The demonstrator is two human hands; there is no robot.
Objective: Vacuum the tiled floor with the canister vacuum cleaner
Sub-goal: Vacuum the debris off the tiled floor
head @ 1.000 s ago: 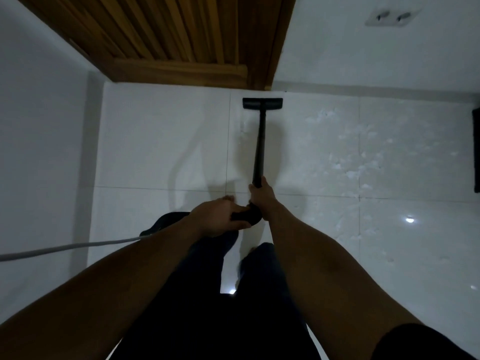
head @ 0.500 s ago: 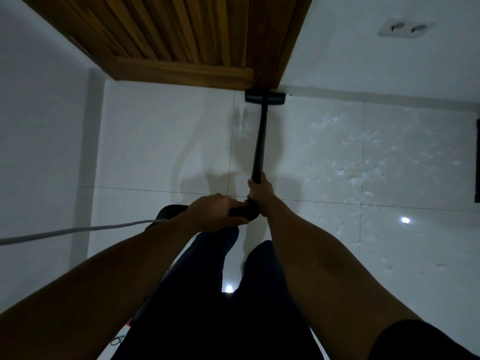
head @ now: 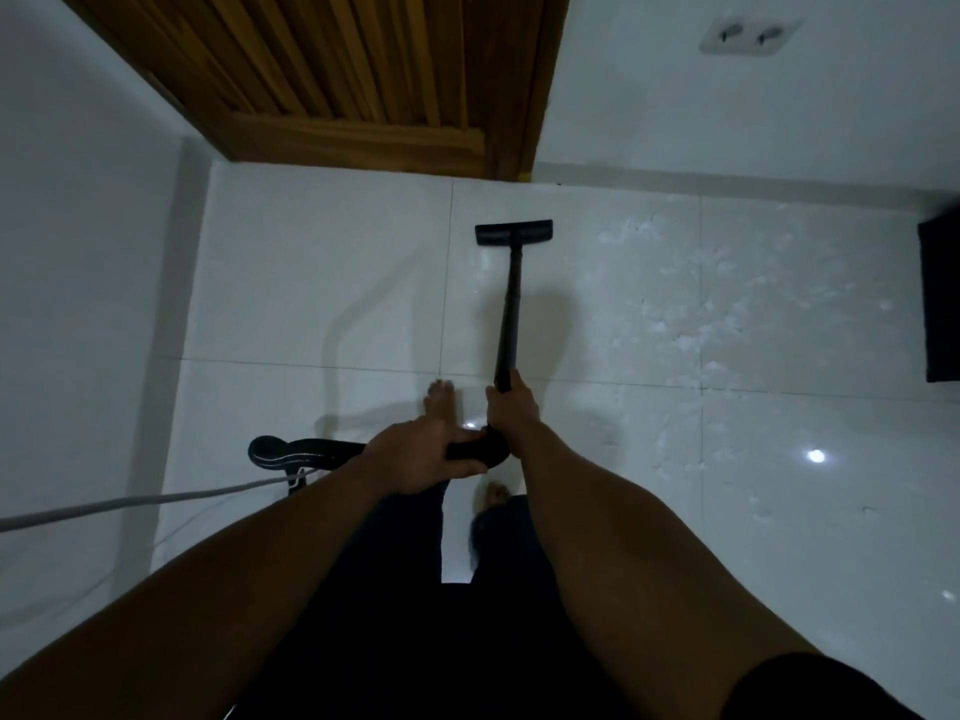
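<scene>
- The white tiled floor (head: 322, 283) lies open ahead and to the left of the floor nozzle (head: 513, 232), with bare tile between the nozzle and the wooden door (head: 363, 80).
- The door's bottom edge and the white wall (head: 727, 122) on the right close off the far side; the left wall (head: 78, 252) bounds the left.
- A dark object (head: 940, 298) stands at the right edge, well apart from the nozzle.
- A grey cord (head: 130, 504) stretches across the lower left, meeting the black vacuum part (head: 291, 452) beside the left hand (head: 415, 454).
- A bare foot (head: 439, 400) sits just left of the wand (head: 509, 314) and the right hand (head: 511, 413).
</scene>
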